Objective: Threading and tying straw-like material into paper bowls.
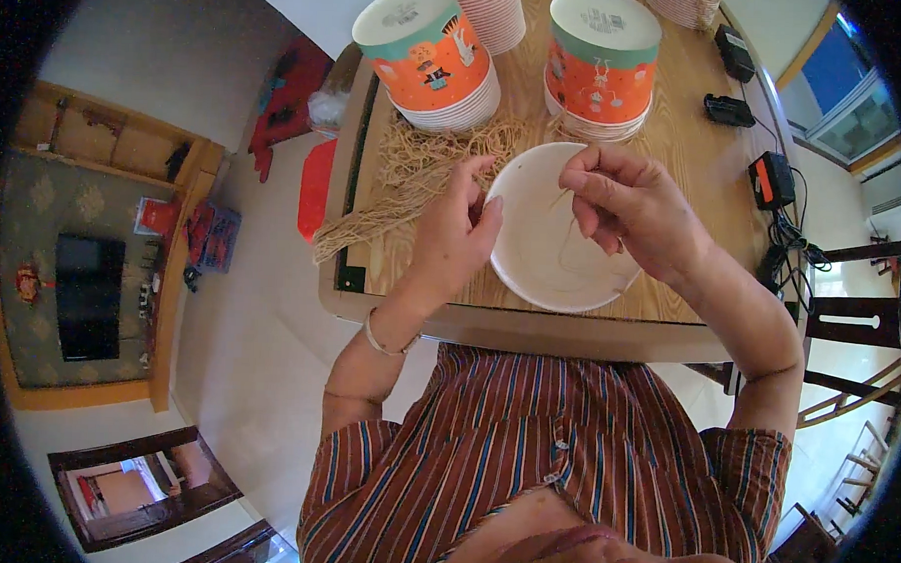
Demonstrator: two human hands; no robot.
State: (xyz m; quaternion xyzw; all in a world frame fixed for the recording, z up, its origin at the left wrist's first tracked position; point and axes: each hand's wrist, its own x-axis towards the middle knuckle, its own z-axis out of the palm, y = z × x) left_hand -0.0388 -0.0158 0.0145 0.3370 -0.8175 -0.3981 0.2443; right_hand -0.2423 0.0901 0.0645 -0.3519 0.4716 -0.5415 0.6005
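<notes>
A white round paper tub (530, 274) stands mouth up at the table's near edge, with thin pale strands inside. Above its right half, my right hand (637, 204) pinches a thin tan strand (561, 198) between thumb and fingertips. My left hand (454, 227) is at the tub's left rim, thumb and fingers apart, seemingly touching it; some of its fingers are hidden. Beyond that hand lies a loose heap of tan string-like strands (445, 152), part of it stretching to the table's left edge.
Two upside-down stacks of orange and green printed paper tubs (433, 72) (602, 73) stand farther back, with more ribbed stacks (490, 15) behind. Black adapters (729, 111) and tangled cables (791, 244) lie along the right edge. A red stool (316, 189) is left of the table (399, 324).
</notes>
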